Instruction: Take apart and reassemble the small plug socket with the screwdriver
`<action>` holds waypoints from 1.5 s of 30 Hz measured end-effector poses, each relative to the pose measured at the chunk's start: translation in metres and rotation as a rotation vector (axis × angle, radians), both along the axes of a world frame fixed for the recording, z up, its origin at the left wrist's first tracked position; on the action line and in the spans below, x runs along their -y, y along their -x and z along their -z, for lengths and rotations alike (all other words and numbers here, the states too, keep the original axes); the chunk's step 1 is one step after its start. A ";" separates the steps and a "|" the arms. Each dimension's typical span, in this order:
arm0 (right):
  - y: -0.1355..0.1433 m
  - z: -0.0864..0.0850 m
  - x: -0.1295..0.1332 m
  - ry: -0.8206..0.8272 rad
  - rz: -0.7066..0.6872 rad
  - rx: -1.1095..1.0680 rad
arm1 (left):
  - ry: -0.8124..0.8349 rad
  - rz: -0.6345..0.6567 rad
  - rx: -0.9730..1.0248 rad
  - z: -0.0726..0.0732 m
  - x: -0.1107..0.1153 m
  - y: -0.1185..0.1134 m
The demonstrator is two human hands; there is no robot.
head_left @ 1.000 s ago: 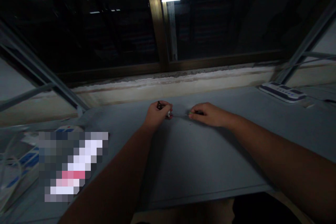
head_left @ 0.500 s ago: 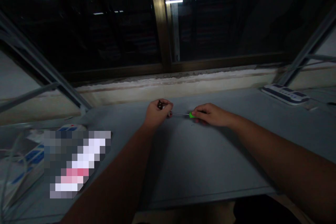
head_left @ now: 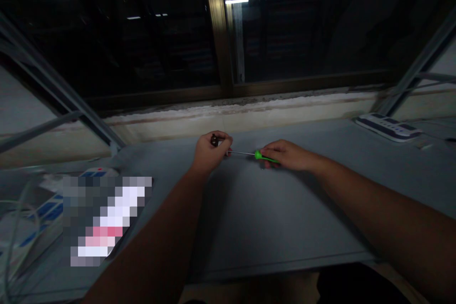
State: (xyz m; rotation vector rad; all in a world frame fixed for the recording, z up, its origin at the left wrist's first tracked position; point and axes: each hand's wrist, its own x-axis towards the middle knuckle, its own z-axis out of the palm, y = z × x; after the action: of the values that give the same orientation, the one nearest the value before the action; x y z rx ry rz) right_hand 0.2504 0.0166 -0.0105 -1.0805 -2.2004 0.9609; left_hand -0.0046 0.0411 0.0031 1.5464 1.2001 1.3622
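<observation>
My right hand is closed around the green handle of a screwdriver. Its thin metal shaft points left, and the tip reaches the fingers of my left hand. That hand is closed on a small dark brown part, mostly hidden by the fingers, so its kind cannot be made out. Where exactly the screwdriver tip meets the part is also hidden. A tiny shiny piece, too small to name, lies on the grey table just below my right hand.
On the left lie a pixelated flat object and a blue-and-white power strip with cables. Another power strip sits at the back right. Metal frame bars rise at both sides, before a dark window.
Both hands have shifted very slightly left with the screwdriver and the dark part. More of the green handle now shows beneath the right fingers.
</observation>
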 end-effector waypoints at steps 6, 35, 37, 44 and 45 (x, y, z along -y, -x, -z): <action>-0.002 -0.003 0.003 -0.179 0.127 -0.074 | -0.008 0.010 -0.001 0.000 0.001 0.000; -0.008 -0.004 0.003 -0.076 0.099 -0.143 | -0.067 0.000 -0.004 0.001 0.007 -0.003; -0.007 -0.005 0.002 -0.069 0.121 -0.149 | -0.077 -0.002 -0.003 0.001 0.006 -0.002; 0.001 -0.007 0.005 0.092 0.002 -0.061 | -0.078 -0.007 -0.001 0.005 0.003 -0.002; 0.000 -0.008 0.006 0.076 0.001 -0.058 | -0.079 -0.006 -0.003 0.005 0.003 -0.003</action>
State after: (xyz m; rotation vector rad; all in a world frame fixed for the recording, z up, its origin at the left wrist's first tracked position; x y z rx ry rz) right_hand 0.2501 0.0107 -0.0029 -1.0736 -2.1324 1.0694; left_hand -0.0017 0.0381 -0.0016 1.6019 1.1657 1.4269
